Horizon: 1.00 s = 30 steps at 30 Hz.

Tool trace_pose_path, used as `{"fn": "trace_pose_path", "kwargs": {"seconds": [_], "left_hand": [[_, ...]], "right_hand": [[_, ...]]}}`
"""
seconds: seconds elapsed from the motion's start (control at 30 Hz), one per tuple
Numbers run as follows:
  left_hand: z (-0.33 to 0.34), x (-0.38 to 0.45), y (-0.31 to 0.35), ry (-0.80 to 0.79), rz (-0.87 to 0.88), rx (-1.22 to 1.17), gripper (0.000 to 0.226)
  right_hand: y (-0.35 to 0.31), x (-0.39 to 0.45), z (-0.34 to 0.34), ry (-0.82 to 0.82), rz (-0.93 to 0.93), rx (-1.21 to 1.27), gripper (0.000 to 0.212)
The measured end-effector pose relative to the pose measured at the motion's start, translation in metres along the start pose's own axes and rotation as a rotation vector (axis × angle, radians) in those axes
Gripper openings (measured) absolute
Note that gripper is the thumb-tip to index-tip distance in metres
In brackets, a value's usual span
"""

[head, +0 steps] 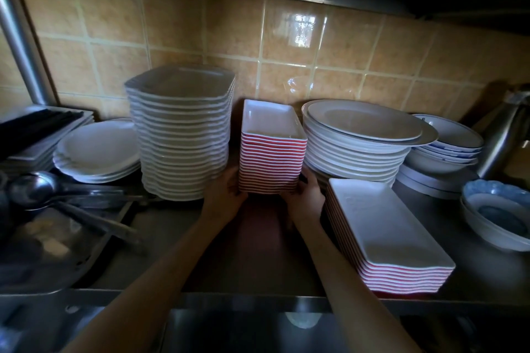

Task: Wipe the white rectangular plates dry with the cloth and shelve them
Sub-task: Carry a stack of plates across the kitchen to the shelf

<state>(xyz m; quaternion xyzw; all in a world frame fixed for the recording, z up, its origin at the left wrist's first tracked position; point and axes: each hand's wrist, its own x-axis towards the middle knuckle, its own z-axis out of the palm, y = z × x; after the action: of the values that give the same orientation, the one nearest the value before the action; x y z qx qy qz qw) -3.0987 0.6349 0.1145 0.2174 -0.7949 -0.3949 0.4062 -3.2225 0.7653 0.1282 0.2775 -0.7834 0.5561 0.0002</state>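
Head view showed the shelving step in hand: from the near front edge of the steel shelf point(258, 272), two bare forearms reached inward to a stack of white rectangular plates with red undersides point(272, 152). The left hand point(226, 195) gripped the lower left corner of this stack, its fingers curled round the near side. The right hand point(304, 195) gripped the lower right corner in the same way. The stack stood between both hands, at about the middle of the shelf, and its base seemed to rest on the steel or just above it; I could not tell which. No cloth was visible.

Near the right front edge lay a second, lower stack of rectangular plates point(384, 235), just beside the right forearm. At the left front lay a steel tray point(57, 261) with ladles point(34, 189).

Farther back, close to the tiled wall point(200, 23), stood a tall stack of white scalloped plates point(183, 135) at the left and a stack of round plates point(358, 137) at the right, with the held stack in the gap between them.

In my judgement, the next move called for pushing the stack straight back into this narrow gap, without touching either neighbour, and then letting go.
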Motion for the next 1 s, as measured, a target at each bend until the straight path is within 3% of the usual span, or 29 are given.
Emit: {"fn": "trace_pose_path", "kwargs": {"seconds": [0.27, 0.5, 0.67, 1.0], "left_hand": [[-0.019, -0.022, 0.013, -0.054, 0.05, 0.046, 0.044], [-0.007, -0.052, 0.032, -0.19, 0.029, 0.079, 0.043], [0.025, -0.07, 0.066, -0.386, -0.07, -0.019, 0.044], [0.091, -0.09, 0.115, -0.524, -0.244, -0.182, 0.056]], "right_hand": [[-0.033, -0.029, -0.024, 0.04, -0.093, 0.04, 0.059], [-0.057, -0.053, -0.078, 0.1, -0.075, -0.058, 0.066], [-0.048, -0.069, -0.12, 0.166, -0.1, -0.172, 0.063], [-0.015, -0.085, -0.192, 0.275, -0.085, -0.486, 0.044]]}}
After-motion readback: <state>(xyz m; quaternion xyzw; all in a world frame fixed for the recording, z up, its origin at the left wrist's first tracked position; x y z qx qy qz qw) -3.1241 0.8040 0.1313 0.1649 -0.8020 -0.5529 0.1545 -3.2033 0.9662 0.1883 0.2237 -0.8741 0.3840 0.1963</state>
